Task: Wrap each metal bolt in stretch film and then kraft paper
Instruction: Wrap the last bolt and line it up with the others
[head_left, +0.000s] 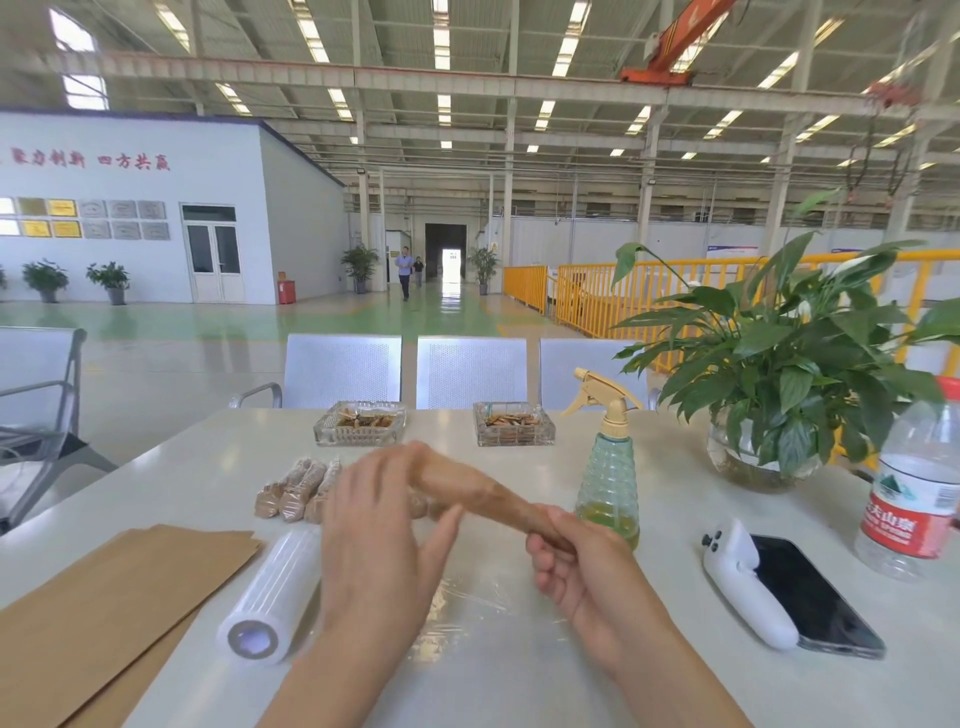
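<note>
While my right hand (563, 553) grips the kraft-wrapped bolt (483, 493) at frame centre above the tabletop (519, 686), my left hand (374, 525), fingers relaxed, should smooth the paper tight.

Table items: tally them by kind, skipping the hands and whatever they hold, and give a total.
Film-wrapped brown bolts lying in a row: 3 visible
White stretch film roll: 1
Brown kraft paper stack: 1
Glass ashtrays: 2
Green spray bottle: 1
Potted plant in glass bowl: 1
Clear water bottle: 1
Black phone: 1
White controller: 1
Total: 12
</note>
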